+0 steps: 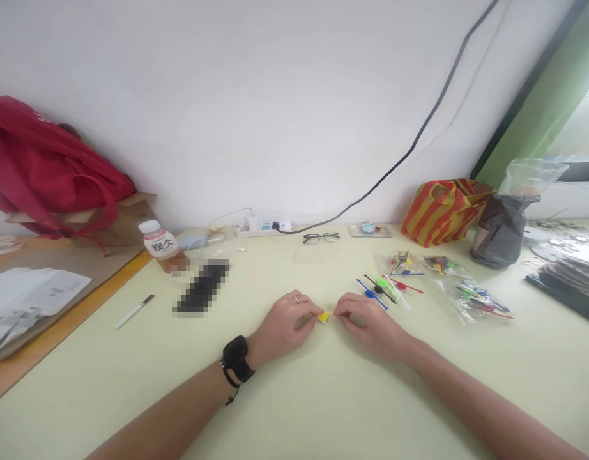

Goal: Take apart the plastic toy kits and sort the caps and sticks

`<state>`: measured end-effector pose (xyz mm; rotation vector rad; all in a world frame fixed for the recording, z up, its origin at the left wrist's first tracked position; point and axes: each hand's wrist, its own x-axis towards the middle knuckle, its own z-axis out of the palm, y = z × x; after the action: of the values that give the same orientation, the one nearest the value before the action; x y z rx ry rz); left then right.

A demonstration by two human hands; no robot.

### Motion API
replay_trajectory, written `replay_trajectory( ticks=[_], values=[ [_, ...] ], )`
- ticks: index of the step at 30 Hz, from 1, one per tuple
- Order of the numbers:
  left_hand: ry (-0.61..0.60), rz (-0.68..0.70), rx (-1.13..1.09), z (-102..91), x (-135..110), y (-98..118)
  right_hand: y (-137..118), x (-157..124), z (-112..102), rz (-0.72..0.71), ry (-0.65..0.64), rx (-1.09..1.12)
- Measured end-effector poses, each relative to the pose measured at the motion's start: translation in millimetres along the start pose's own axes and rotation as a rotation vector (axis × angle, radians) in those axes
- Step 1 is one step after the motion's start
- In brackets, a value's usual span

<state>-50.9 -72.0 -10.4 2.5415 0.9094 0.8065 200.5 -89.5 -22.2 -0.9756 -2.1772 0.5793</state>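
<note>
Between both hands, low over the table, is a small yellow plastic spinner arrow (324, 316), mostly hidden by the fingers. My left hand (287, 322), with a ring and a black wristwatch, pinches its left side. The fingertips of my right hand (366, 322) are closed on its right end. Just beyond my right hand lie loose spinner arrows: a blue one (370, 294), a black one (378, 289), a red one (404, 285), and green and white ones partly overlapping.
Clear bags of coloured arrows (476, 300) lie to the right. Eyeglasses (321, 238) and a power strip (263, 227) are along the wall. To the left are a bottle (163, 246), a blurred-out dark object (202, 289) and a pen-like stick (135, 311). A striped bag (443, 211) stands behind.
</note>
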Motion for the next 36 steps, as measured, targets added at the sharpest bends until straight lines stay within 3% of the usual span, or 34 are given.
replay_trajectory(
  ticks=[10, 36],
  values=[
    [-0.075, -0.016, 0.06, 0.2, 1.1, 12.4, -2.3, -0.7, 0.5, 0.031, -0.021, 0.005],
    [-0.102, 0.002, 0.094, -0.3, -1.0, 9.8, -3.6, 1.5, -1.9, 0.075, -0.057, 0.033]
  ],
)
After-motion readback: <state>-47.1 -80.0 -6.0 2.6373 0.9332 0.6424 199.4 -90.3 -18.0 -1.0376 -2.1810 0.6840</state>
